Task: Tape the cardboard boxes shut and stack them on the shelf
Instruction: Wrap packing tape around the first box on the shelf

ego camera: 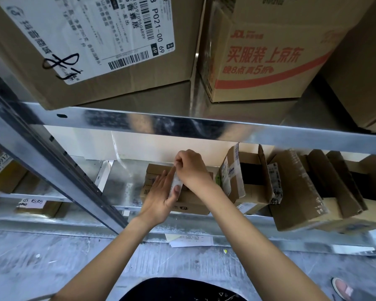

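The right hand (191, 168) has its fingers curled, thumb and forefinger pinching the far end of a pale strip (175, 183), seemingly tape or a label backing (the blur makes it hard to say which). The left hand (161, 196) lies nearly flat with fingers straight and together, its thumb pressing the near end of the strip down. Both work on top of a small cardboard box (189, 203), which sits on the lower shelf (126, 183) of a metal rack, near its front edge.

Just right of it stand several open boxes (248, 181) tilted against each other, flaps up, one bearing a printed label too small to read. On the upper shelf (182, 124), a large carton (96, 51) carries a shipping label (91, 33) reading "P021-00 69", with barcodes and handwritten black marks. Beside it, a JDL box (267, 57) shows red Chinese print. At far left, a sticker (1, 162) reads "5917". Papers (189, 240) lie on the floor below.
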Tool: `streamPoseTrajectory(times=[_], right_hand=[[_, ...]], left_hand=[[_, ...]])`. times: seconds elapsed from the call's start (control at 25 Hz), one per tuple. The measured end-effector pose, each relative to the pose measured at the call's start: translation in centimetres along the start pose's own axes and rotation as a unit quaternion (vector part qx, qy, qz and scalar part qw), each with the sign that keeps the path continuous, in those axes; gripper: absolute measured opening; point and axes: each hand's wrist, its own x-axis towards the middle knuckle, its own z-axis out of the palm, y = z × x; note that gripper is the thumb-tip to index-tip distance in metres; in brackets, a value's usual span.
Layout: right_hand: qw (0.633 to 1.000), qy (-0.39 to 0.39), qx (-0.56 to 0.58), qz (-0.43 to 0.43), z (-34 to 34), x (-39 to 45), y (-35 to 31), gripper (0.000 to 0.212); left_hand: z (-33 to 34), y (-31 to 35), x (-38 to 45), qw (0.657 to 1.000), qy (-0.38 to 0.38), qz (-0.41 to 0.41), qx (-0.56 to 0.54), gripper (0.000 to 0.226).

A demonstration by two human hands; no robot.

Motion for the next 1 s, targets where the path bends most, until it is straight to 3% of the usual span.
streamPoseTrajectory(times=[0.24,0.44,0.6,0.76,1.0], right_hand=[[0.999,-0.013,-0.026,-0.016,0.6,0.5,-0.2,0.018],[0.999,0.021,-0.033,-0.010,1.1,0.2,0.1,0.019],[1.000,0.010,0.010,0.005,0.8,0.2,0.9,0.026],[0.999,0.046,0.005,0.020,0.7,-0.4,1.2,0.021],[0.999,0.032,0.014,0.037,0.4,0.1,-0.1,0.017]], left_hand=[[-0.1,0.0,0.3,1.000,-0.008,-0.011,-0.004,0.106],[0.0,-0.2,0.2,1.000,-0.014,-0.011,0.003,0.109],[-0.4,0.2,-0.1,1.000,-0.009,-0.004,-0.017,0.095],[0.0,-0.3,0.2,1.000,-0.025,0.015,0.004,0.081],[0.5,-0.9,0.4,1.000,-0.009,0.023,0.013,0.088]])
